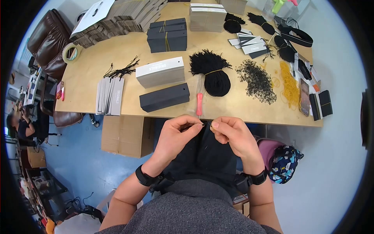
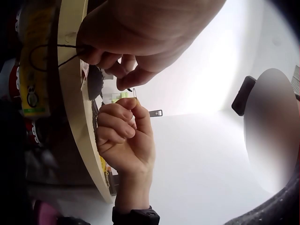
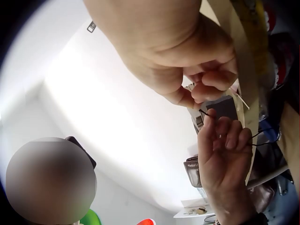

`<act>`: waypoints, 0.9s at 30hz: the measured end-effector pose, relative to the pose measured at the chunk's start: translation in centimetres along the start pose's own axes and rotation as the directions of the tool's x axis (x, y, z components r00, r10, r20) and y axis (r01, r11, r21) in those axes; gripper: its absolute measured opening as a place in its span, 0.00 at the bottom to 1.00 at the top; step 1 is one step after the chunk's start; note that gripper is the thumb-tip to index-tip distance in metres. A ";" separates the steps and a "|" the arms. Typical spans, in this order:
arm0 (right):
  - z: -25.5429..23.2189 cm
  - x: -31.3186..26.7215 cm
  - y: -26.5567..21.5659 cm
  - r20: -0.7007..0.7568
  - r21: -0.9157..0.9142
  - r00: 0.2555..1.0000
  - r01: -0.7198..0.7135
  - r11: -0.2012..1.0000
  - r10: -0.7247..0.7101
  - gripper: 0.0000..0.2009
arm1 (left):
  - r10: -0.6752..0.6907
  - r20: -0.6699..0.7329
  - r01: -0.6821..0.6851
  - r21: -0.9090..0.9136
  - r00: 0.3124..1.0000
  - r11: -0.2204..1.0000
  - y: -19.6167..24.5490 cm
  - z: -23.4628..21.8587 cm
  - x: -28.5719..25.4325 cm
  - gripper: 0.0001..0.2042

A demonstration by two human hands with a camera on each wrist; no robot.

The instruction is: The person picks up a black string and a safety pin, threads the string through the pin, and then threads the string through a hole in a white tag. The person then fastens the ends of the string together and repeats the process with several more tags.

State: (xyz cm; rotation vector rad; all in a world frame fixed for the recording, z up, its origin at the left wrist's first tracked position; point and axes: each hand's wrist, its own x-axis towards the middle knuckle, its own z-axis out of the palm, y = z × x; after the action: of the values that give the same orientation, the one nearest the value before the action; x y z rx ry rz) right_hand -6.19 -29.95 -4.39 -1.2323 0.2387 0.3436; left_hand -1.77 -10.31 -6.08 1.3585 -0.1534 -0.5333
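I have both hands raised just in front of the worktop (image 1: pixel 117 54) edge, close to my body. My left hand (image 1: pixel 175 136) pinches a thin black string (image 3: pixel 206 114) between thumb and forefinger, the other fingers curled in. My right hand (image 1: pixel 233 136) meets it fingertip to fingertip, pinching what looks like a small metal pin (image 2: pixel 134 92) at the string's end; the piece is too small for me to be sure. The string trails off toward the worktop edge in the left wrist view.

Taking the red-handled tool (image 1: pixel 199 102) at the worktop's near edge as my mark: both hands sit just below it. The bundled black tassel (image 1: pixel 212 72) lies right beside it, on the far side. A dark flat box (image 1: pixel 164 96) rests to its left, with a grey box (image 1: pixel 160 71) beyond that. A loose heap of small black pins (image 1: pixel 257 80) spreads to its right, then a scatter of yellow rubber bands (image 1: pixel 289 84). A fan of grey tags (image 1: pixel 110 95) lies well to the left.
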 end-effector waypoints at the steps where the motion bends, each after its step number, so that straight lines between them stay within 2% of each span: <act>1: 0.0 0.1 0.0 0.012 0.002 1.000 -0.008 1.000 0.008 0.13 | -0.001 0.010 0.001 -0.002 1.000 1.000 0.0 0.0 0.0 0.04; 9: 0.2 0.4 0.5 0.042 0.022 0.998 -0.048 0.999 0.047 0.14 | 0.011 0.031 -0.011 0.014 0.999 1.000 -0.1 -0.3 -0.2 0.05; 12: 0.5 0.2 0.8 0.034 -0.033 0.998 -0.047 0.998 0.048 0.14 | 0.025 0.044 -0.026 0.037 0.999 0.999 0.0 -0.5 -0.2 0.05; 13: 0.8 -0.2 0.7 -0.035 -0.236 0.998 0.037 0.971 -0.047 0.11 | 0.016 0.042 -0.018 0.058 0.999 0.998 0.0 -0.6 -0.1 0.05; 14: 1.2 -0.4 0.4 -0.082 -0.433 0.985 0.103 0.895 -0.153 0.09 | 0.008 0.038 -0.011 0.079 0.999 0.997 0.0 -0.7 -0.2 0.05; 15: 1.5 -0.7 -0.1 -0.080 -0.434 0.985 0.103 0.895 -0.152 0.09 | 0.009 0.035 -0.011 0.077 0.999 0.997 0.0 -0.8 -0.1 0.05; 16: 1.8 -1.0 -0.8 -0.059 -0.611 0.921 0.272 0.744 -0.385 0.07 | 0.018 0.040 -0.021 0.060 0.999 0.998 -0.2 -0.9 -0.1 0.06; 17: 2.0 -1.2 -1.1 0.009 -0.754 0.809 0.392 0.527 -0.588 0.07 | 0.027 0.046 -0.029 0.042 0.999 0.999 -0.3 -0.9 -0.2 0.07; 18: 1.9 -1.1 -1.1 0.010 -0.754 0.810 0.391 0.527 -0.587 0.07 | 0.026 0.045 -0.028 0.042 0.999 0.999 -0.3 -0.9 -0.2 0.07; 20: 1.7 -1.0 -1.1 0.174 -0.824 0.716 0.482 0.299 -0.676 0.10 | 0.034 0.065 -0.036 0.020 0.997 0.999 -0.3 -0.9 -0.2 0.07; 21: 1.5 -0.8 -1.0 0.172 -0.825 0.716 0.480 0.298 -0.677 0.10 | 0.035 0.068 -0.036 0.019 0.997 0.999 -0.3 -0.8 -0.3 0.07; 23: 1.1 -0.5 -0.9 0.315 -0.838 0.675 0.528 0.138 -0.668 0.10 | 0.017 0.079 -0.016 -0.007 0.997 1.000 -0.2 -0.8 -0.3 0.07; 27: 1.6 -0.4 -0.9 0.328 -0.825 0.653 0.550 0.130 -0.682 0.10 | -0.034 0.103 0.036 -0.016 0.994 0.999 0.2 -1.2 -0.7 0.08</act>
State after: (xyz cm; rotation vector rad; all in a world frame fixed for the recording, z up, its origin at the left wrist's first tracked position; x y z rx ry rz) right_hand -6.21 -28.79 -2.97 -2.3102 -0.4749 -0.4825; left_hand -1.85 -8.92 -6.05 1.3192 -0.2093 -0.6331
